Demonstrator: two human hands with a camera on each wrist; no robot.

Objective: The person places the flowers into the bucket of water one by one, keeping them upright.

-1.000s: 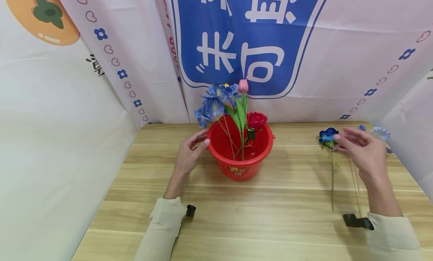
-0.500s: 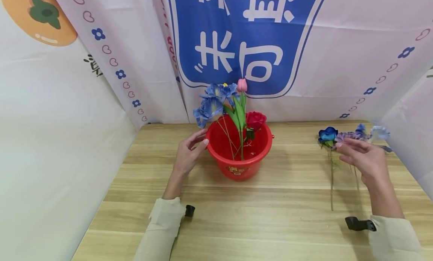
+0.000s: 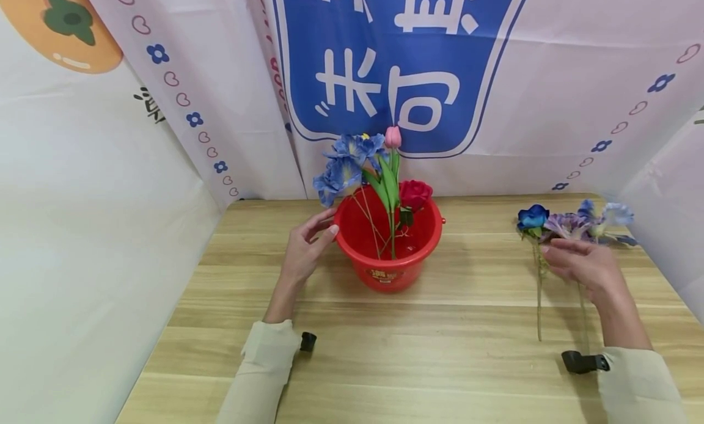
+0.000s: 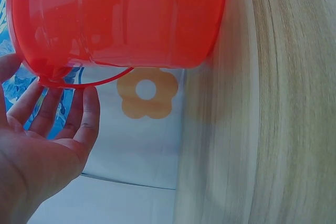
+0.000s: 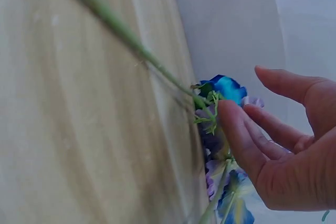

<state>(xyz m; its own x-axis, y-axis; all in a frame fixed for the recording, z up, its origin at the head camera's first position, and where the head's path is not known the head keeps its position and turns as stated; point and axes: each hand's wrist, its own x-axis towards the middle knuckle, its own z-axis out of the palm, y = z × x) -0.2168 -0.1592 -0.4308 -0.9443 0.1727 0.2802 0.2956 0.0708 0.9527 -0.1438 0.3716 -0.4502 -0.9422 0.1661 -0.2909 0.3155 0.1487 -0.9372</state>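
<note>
My left hand (image 3: 304,248) touches the left side of a red bucket (image 3: 385,276). In the left wrist view its extended fingers (image 4: 88,109) lie at the handle joint under the rim, thumb at the rim's edge. Artificial flowers stand in the bucket: blue flowers (image 3: 343,170), a pink tulip (image 3: 393,137) and a red rose (image 3: 416,193). At the right, my right hand (image 3: 585,268) hovers over loose flower stems, thumb apart from the fingers, holding nothing. Just beyond its fingers lie a blue rose (image 3: 532,217), a purple flower (image 3: 568,225) and a pale blue flower (image 3: 617,215).
The wooden table (image 3: 440,357) carries everything. A printed cloth backdrop (image 3: 528,131) rises behind its far edge, and white cloth walls (image 3: 99,241) close in the sides. A thin stem (image 3: 539,302) extends toward the front from the blue rose.
My right hand has drawn back from the flower heads toward the front, uncovering the purple flower. The left hand stays at the bucket.
</note>
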